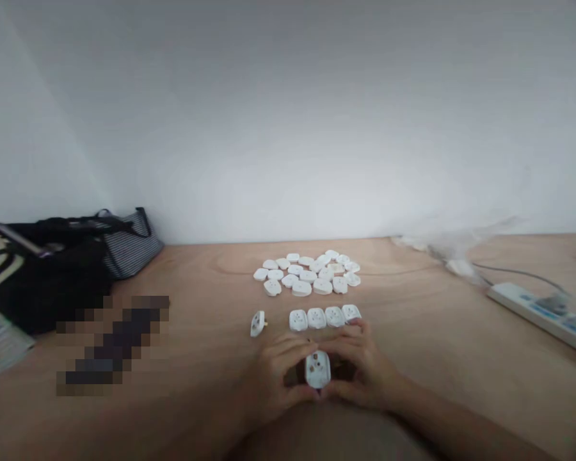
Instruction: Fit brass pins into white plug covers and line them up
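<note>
My left hand (274, 378) and my right hand (358, 368) together hold a white plug adapter (317, 369) upright above the plywood table (211, 288), its socket face turned towards me. My fingers hide its edges. Just beyond my right fingertips, several matching adapters stand in a neat row (324, 317). Farther off lies a loose cluster of several white adapters (307, 273). A single adapter (258, 323) with a small brass-coloured part rests alone to the left of the row.
A white power strip (532, 314) with a grey cable lies at the right, near crumpled clear plastic (451, 253). A black bag (52, 275), a striped bag (129, 246) and papers (0, 339) sit at the left. A pixelated patch (112, 346) covers part of the table. A white wall stands behind.
</note>
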Tool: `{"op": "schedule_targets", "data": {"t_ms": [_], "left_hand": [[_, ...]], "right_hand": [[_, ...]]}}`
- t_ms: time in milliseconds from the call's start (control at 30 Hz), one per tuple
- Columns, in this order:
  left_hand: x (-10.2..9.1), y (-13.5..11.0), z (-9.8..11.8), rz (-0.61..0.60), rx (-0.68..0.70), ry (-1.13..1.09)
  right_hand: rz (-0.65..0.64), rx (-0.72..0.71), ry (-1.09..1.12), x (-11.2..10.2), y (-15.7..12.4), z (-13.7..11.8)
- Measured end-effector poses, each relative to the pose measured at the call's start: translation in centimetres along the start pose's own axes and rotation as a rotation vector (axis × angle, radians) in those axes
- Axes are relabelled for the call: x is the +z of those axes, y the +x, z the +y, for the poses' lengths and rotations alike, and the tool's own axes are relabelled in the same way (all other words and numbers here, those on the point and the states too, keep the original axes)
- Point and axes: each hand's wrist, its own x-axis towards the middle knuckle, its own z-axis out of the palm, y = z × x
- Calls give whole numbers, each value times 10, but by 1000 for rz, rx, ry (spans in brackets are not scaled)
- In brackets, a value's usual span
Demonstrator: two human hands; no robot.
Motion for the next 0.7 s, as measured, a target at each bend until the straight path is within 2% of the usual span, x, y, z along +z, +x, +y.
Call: {"op": "schedule_targets", "data": {"t_ms": [167,367,467,600,700], "left_hand": [[-1,0,2,37,-12,9],[-5,-4,4,69,-86,113],[-4,-4,3,76,-101,134],[-2,-4,3,62,-104,133],[-1,-3,4,44,-109,121]], "right_hand": [[-31,20,29,-5,0,1],[-205,20,-129,-31,0,10],[-256,9,-175,-36,0,14],[-243,12,-170,-30,-1,17],[-159,28,-124,-24,-2,17]]}}
